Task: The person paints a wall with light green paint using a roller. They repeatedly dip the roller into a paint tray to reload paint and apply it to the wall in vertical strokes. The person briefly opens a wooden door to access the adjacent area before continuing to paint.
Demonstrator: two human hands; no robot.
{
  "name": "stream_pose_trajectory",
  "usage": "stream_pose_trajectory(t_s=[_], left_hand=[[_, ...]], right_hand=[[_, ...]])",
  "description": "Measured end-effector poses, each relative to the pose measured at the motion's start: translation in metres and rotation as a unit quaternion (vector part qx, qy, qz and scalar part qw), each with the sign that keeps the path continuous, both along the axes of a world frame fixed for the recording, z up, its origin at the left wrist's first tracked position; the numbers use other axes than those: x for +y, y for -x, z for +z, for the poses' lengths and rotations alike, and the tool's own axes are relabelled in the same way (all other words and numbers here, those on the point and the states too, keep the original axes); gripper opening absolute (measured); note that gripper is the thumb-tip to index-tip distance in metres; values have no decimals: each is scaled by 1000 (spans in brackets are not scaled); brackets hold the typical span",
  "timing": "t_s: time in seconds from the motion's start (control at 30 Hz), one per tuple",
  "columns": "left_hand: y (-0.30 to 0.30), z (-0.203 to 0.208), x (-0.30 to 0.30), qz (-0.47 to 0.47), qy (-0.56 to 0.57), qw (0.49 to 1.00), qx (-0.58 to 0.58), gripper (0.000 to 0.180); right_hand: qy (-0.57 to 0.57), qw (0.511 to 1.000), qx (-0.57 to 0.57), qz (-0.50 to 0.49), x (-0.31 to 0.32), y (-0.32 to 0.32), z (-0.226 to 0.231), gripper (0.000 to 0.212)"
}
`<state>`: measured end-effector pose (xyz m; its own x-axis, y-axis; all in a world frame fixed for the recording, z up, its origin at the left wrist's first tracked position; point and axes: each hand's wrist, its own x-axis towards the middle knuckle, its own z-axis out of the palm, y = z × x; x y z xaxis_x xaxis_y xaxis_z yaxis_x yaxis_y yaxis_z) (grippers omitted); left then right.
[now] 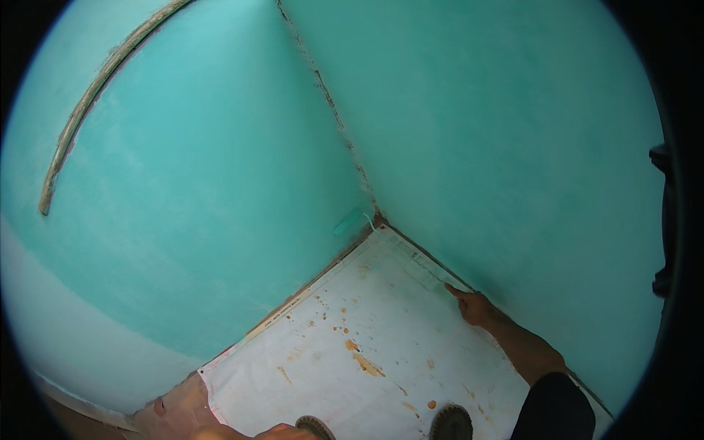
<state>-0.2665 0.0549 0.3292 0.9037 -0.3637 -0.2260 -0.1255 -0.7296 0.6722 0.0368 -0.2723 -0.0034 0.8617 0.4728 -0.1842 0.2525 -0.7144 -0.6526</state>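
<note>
Left hand (284,433) at near edge; cannot tell state of fingers. Over stained sheet (257,385) to the right, right hand (478,308), fingers clamped on roller (348,222), reaching far, against left wall (235,191).

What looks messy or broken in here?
Two things. Orange-brown splotches dot the white sheet on the floor, like something dripped, though I can't tell what. And the corner seam between the turquoise walls looks dark and rough, unlike the smoother surfaces beside it.
</note>
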Motion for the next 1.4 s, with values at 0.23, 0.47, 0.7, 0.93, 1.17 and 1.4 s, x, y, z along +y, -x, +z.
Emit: stream_pose_trajectory(t_s=[0.23, 0.47, 0.7, 0.93, 1.17, 1.4], left_hand=[[5, -2, 1, 0, 26, 1000, 2, 19], [7, -7, 2, -7, 12, 1000, -27, 22], [5, -8, 0, -17, 22, 999, -36, 25], [0, -10, -5, -22, 35, 998, -46, 26], [-7, -11, -10, -26, 43, 998, -42, 26], [-7, -14, -14, -28, 39, 998, -34, 26]], right_hand=[[-34, 995, -92, -10, 19, 0, 15, 59], [-174, 951, -253, 18, 58, -30, 52, 58], [-209, 955, -208, -16, 111, -41, 138, 66], [-273, 930, -245, -31, 170, -41, 232, 69], [-298, 915, -269, -36, 195, -45, 307, 64], [-326, 899, -291, -17, 203, -50, 320, 55]])
